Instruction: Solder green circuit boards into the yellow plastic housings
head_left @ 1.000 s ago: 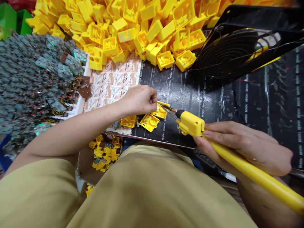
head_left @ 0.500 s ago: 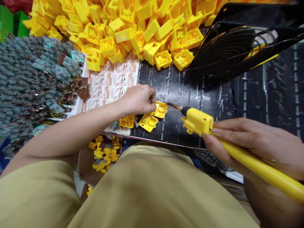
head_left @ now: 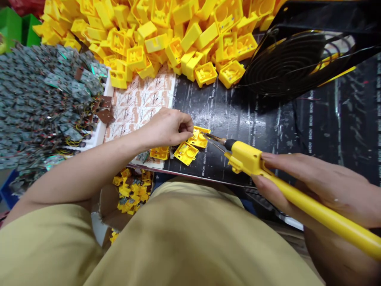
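Note:
In my right hand (head_left: 312,178) is a yellow soldering iron (head_left: 245,155), gripped between thumb and fingers. Its dark tip, with a thin metal tube alongside, reaches the inside of an open yellow plastic cover (head_left: 201,139) on the bench. From the left, my left hand (head_left: 171,126) meets the same cover, thumb and forefinger pinched at its left edge; whatever lies between the fingertips is hidden. A second yellow cover (head_left: 186,154), with a round grille of holes, lies just in front. Another yellow piece (head_left: 160,153) sits under my left wrist, by the bench edge.
Yellow housings (head_left: 143,35) are heaped at the back. A black fan (head_left: 291,59) stands back right. Left is a dense mass of wired circuit boards (head_left: 44,103) in a white tray (head_left: 99,133). Printed sheets (head_left: 127,107) lie beside it. Below the edge, a carton (head_left: 111,206) holds yellow parts.
The soldering iron has moved slightly left, bringing its tip over the cover. My left thumb and forefinger have shifted, showing a gap between them above the pinch.

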A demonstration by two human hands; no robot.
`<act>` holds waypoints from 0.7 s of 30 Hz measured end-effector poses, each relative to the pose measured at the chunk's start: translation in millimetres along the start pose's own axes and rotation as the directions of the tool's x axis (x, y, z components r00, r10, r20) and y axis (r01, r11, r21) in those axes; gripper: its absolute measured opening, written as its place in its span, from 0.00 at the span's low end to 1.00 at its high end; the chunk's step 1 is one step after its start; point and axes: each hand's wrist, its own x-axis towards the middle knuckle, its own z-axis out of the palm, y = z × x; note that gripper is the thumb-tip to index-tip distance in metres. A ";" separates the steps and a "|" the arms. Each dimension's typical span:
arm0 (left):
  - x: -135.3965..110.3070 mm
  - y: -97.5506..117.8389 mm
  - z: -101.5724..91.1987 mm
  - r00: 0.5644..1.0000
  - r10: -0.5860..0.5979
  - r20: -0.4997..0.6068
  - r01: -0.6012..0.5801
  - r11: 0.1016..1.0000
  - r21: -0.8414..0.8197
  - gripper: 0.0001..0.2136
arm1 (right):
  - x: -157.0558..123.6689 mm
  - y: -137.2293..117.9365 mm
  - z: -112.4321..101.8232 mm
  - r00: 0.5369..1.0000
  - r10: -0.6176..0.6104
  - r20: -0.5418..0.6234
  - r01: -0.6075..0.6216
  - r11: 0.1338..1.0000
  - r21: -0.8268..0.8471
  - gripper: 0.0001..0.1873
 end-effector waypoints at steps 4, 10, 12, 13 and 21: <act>1.8 5.1 2.8 0.999 -0.021 0.036 0.020 0.999 0.051 0.05 | 4.4 -0.7 1.5 0.993 -0.106 0.042 0.103 0.993 0.060 0.07; 2.2 7.5 3.2 0.998 -0.029 0.058 0.023 0.996 0.087 0.06 | 7.0 -6.6 5.5 0.987 -0.140 0.080 0.140 0.990 -0.003 0.10; 2.2 8.1 2.8 0.998 -0.029 0.063 0.022 0.994 0.103 0.06 | 10.0 -8.1 6.8 0.986 -0.132 0.103 0.133 0.991 -0.005 0.12; 2.2 8.5 2.5 0.997 -0.029 0.067 0.022 0.994 0.106 0.06 | 12.2 -8.8 7.4 0.987 -0.125 0.104 0.126 0.992 -0.003 0.12; 4.2 10.2 2.5 0.996 -0.039 0.077 0.032 0.995 0.097 0.05 | 36.3 -9.1 5.6 0.924 -0.375 0.073 0.372 0.927 0.051 0.09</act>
